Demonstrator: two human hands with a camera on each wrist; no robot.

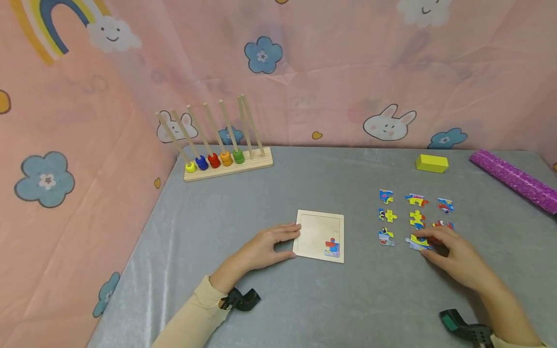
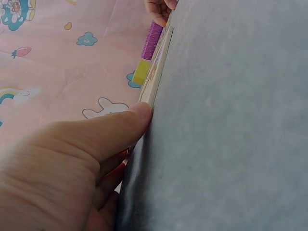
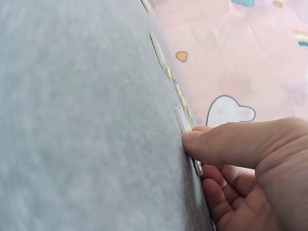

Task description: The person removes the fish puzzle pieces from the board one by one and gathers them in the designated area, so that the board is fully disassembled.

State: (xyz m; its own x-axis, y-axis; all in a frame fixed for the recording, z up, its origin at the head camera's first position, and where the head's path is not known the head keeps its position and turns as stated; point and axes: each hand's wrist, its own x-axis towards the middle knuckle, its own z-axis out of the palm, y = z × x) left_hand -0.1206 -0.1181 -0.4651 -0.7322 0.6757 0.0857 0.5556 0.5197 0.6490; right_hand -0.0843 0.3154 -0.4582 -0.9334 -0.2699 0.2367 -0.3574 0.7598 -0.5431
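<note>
A square wooden puzzle tray (image 1: 314, 229) lies on the table, with one red and blue jigsaw piece (image 1: 332, 248) in its lower right corner. My left hand (image 1: 265, 246) rests at the tray's left side, fingertips on its rim and thumb by the lower left corner. In the left wrist view the thumb touches the tray's edge (image 2: 159, 72). To the right, my right hand (image 1: 457, 256) pinches a yellow and blue jigsaw piece (image 1: 417, 242) between thumb and fingers, close over the table. Several other jigsaw pieces (image 1: 387, 215) lie in rows beyond that hand, one partly hidden by it.
A wooden peg stand (image 1: 228, 167) with coloured beads is at the back left. At the back right are a yellow block (image 1: 432, 163) and a glittery purple roll (image 1: 513, 179). A pink patterned cloth (image 1: 313, 87) hangs behind the grey table (image 1: 243, 203).
</note>
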